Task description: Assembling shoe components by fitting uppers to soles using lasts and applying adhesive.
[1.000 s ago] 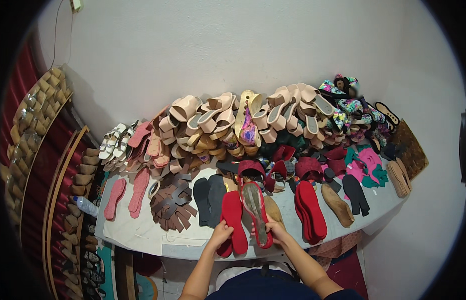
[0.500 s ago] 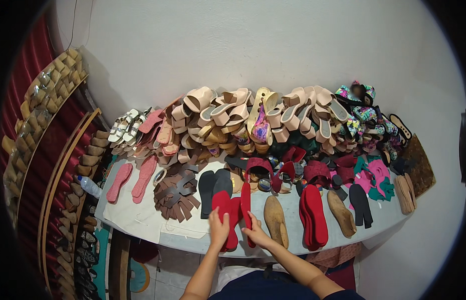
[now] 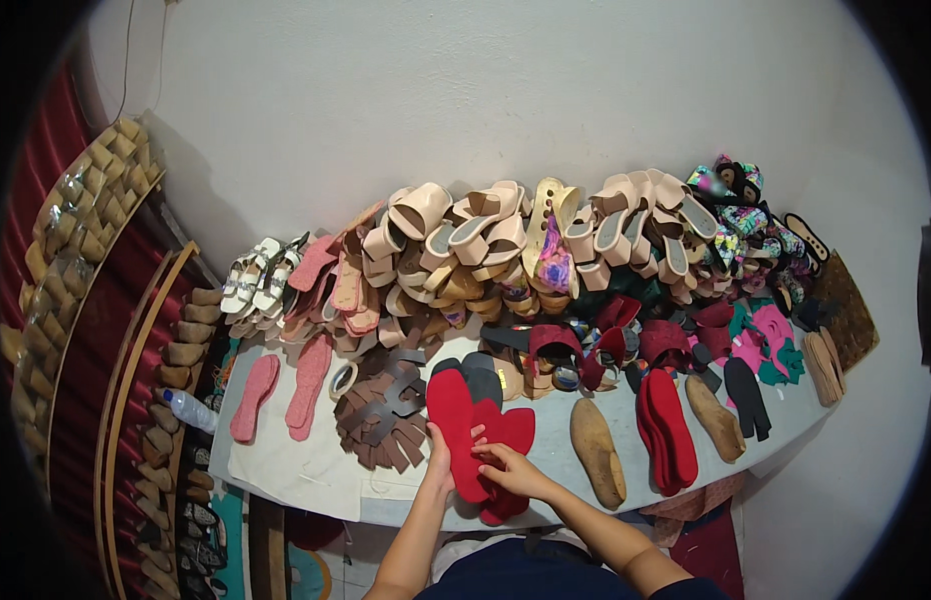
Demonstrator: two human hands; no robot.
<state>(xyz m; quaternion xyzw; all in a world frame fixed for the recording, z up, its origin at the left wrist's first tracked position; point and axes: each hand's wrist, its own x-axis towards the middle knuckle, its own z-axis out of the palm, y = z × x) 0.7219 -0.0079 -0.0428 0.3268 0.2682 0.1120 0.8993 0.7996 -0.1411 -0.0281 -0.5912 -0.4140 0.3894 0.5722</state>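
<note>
Red sole [image 3: 455, 425] low centre of frame, left hand [image 3: 439, 460] wrapped round its edge; right hand [image 3: 512, 474] half-curled against it, whether holding I can't tell. Red pieces [image 3: 515, 430] beneath, partly covered, hide part of the dark soles [image 3: 482, 380] from me. Brown straps [image 3: 378, 415] left, wooden last [image 3: 597, 455] right, on counter [image 3: 553, 440].

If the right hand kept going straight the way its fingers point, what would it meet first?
Most likely the red sole held in the left hand. The right hand points leftward at it, with hardly any gap showing; whether they touch is unclear.
</note>
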